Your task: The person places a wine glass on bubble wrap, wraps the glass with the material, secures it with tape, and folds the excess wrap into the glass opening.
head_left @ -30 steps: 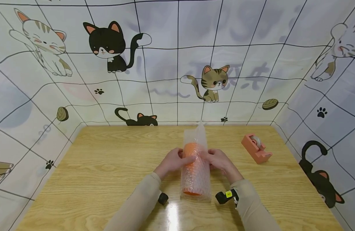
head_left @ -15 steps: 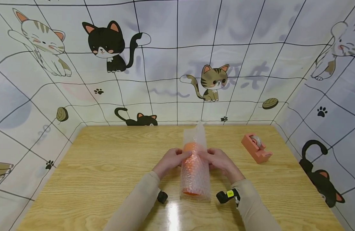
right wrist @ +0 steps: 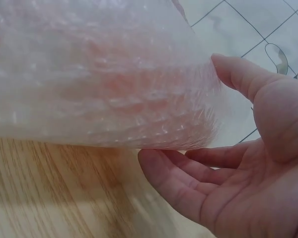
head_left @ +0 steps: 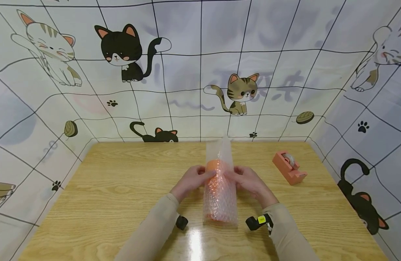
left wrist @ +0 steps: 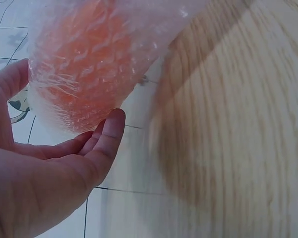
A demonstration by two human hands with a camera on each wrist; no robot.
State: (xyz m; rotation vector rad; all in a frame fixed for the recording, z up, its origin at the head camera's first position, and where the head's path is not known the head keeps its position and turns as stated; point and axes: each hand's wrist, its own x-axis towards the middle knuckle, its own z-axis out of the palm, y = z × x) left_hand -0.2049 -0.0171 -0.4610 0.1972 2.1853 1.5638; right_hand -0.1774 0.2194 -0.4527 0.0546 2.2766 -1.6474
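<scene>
An orange cylinder (head_left: 213,165) lies inside clear bubble wrap (head_left: 220,203), its long side running toward the far edge of the table. Loose wrap extends past its far end. My left hand (head_left: 194,180) grips the left side, thumb on top and fingers beneath. On the right side my right hand (head_left: 249,180) holds the roll the same way. In the left wrist view the left fingertips (left wrist: 116,121) curl under the wrap. The right wrist view shows the right thumb (right wrist: 233,69) on the wrap, with the fingers below it.
A pink tape dispenser (head_left: 289,168) with a roll of tape stands at the right rear of the wooden table (head_left: 122,181). A cat-patterned cloth wall (head_left: 187,72) encloses the back and sides.
The wrapped cylinder has turned slightly between my hands, and its orange near end shows less. Both hands keep their hold, and my left thumb has drawn back a little to the left.
</scene>
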